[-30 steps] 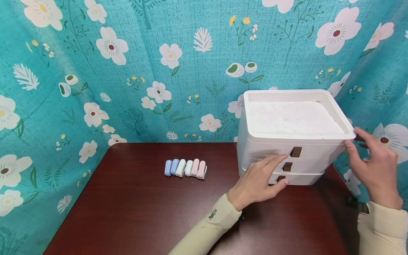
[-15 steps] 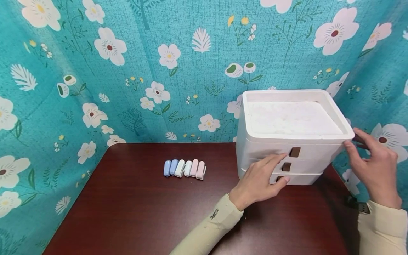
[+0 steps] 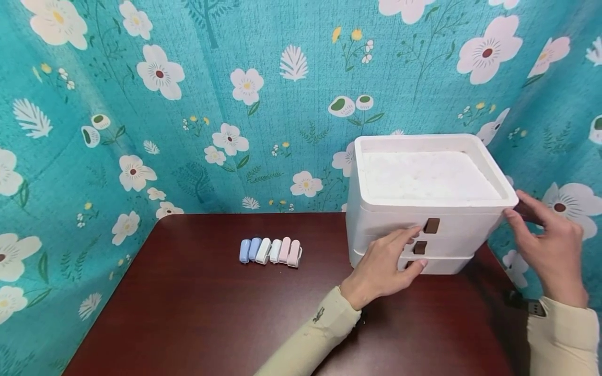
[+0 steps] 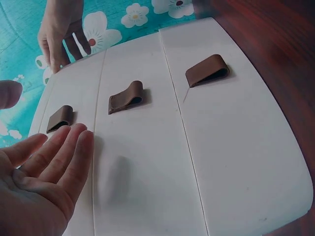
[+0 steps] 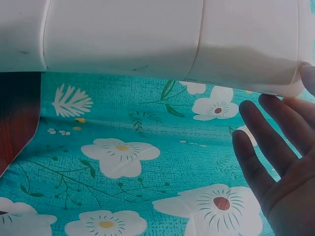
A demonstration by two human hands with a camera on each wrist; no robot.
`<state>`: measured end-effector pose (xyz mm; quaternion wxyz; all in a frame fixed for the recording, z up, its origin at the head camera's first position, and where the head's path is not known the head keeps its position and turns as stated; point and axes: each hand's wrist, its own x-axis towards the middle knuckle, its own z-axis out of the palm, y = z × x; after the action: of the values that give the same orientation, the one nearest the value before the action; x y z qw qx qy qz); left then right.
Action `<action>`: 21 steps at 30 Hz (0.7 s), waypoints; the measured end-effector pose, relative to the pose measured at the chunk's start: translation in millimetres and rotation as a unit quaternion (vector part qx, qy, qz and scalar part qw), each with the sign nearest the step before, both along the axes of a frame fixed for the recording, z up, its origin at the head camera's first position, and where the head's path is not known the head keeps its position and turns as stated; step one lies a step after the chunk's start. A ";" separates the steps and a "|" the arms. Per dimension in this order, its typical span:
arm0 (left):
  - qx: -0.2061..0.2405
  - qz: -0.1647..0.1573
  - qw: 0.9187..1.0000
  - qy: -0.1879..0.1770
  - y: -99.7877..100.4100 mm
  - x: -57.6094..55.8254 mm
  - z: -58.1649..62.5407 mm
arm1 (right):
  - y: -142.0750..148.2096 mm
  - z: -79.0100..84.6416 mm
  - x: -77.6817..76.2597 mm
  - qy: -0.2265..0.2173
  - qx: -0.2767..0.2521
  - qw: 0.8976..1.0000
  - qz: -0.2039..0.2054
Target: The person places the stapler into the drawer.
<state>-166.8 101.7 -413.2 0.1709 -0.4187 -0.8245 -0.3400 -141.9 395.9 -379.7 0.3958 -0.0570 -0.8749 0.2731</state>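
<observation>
A white drawer unit (image 3: 376, 222), with three stacked drawers and a shallow tray top, stands at the right of the table. Each drawer front bears a brown folded tab: a top tab (image 3: 431, 225), a middle tab (image 4: 127, 97) and a bottom tab (image 4: 209, 70). My left hand (image 3: 383, 266) is in front of the drawers, fingers extended and apart from the thumb, fingertips right by the top tab. Nothing is held in it. My right hand (image 3: 547, 240) holds the unit's upper front right corner, thumb at the front and fingers (image 5: 275, 118) along the side.
Several small stapler-shaped things (image 3: 270, 251), blue, white and pink, lie in a row on the dark red-brown table (image 3: 197, 308). A teal flowered curtain (image 3: 263, 104) hangs behind and at both sides. The unit stands close to the curtain.
The head view has shifted slightly, so everything sits a little lower and further left. Both hands keep nearly the same place against the drawer unit. All drawers stay closed.
</observation>
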 end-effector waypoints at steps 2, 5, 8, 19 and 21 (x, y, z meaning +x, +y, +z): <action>0.005 0.000 1.000 -0.015 1.0 0.0 -0.6 | -0.2 -0.1 0.5 0.005 0.000 1.000 0.005; 0.014 -0.001 0.999 -0.029 2.7 -1.5 -1.0 | 0.2 0.3 0.7 0.008 -0.001 1.000 0.008; 0.022 0.000 0.999 -0.029 4.8 -3.5 -1.6 | 0.8 0.4 0.1 0.004 -0.005 1.000 0.004; 0.038 0.001 0.999 -0.036 13.1 -6.3 -4.5 | 2.1 -1.2 -1.5 -0.010 -0.019 1.000 -0.009; 0.040 0.000 0.998 -0.038 13.5 -6.4 -4.6 | 2.4 -1.5 -2.2 -0.011 -0.022 1.000 -0.007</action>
<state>-173.2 115.2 -417.7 0.1562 -0.3980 -0.8161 -0.3888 -144.1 398.3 -381.1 0.3871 -0.0749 -0.8724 0.2888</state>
